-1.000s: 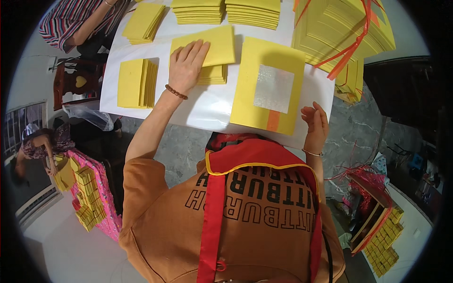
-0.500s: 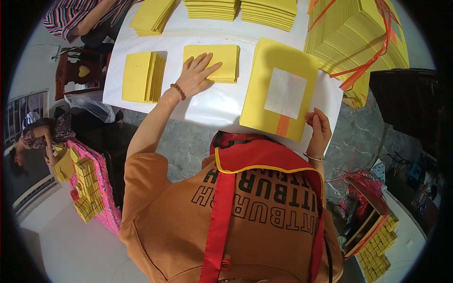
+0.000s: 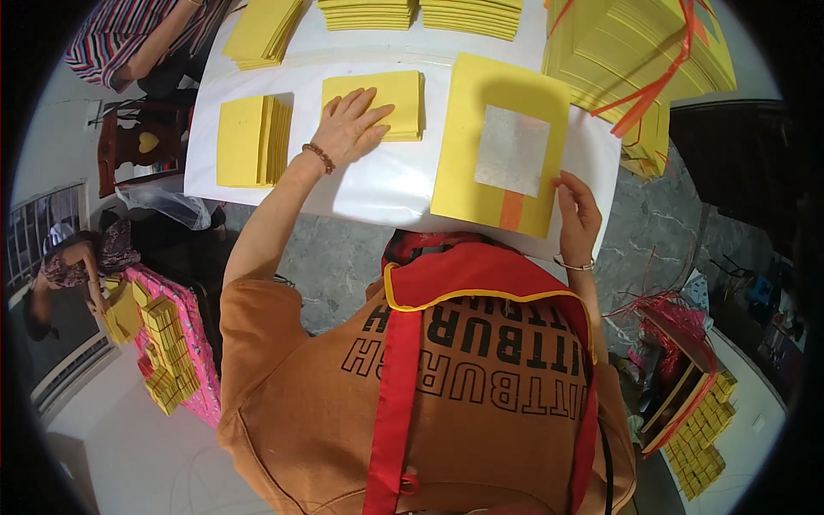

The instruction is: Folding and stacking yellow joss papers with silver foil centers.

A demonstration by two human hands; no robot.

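My left hand lies flat, fingers spread, on a short stack of folded yellow papers on the white table. To its right lies a large yellow paper sheet, seemingly on top of a pile. It bears a silvery square and an orange strip along its near side. At the sheet's right edge is my right hand, its fingers loosely bent and the fingertips against the edge. No grip on the paper can be made out. Another bundle of folded yellow papers stands left of my left hand.
More yellow stacks line the table's far side. A tall yellow pile with red straps stands at the far right. Another person's arm is at upper left. A second person handles yellow pieces by a pink-covered surface.
The view has shifted slightly. My right hand's fingers have come closer together against the sheet's right edge. My left hand stays flat on its stack.
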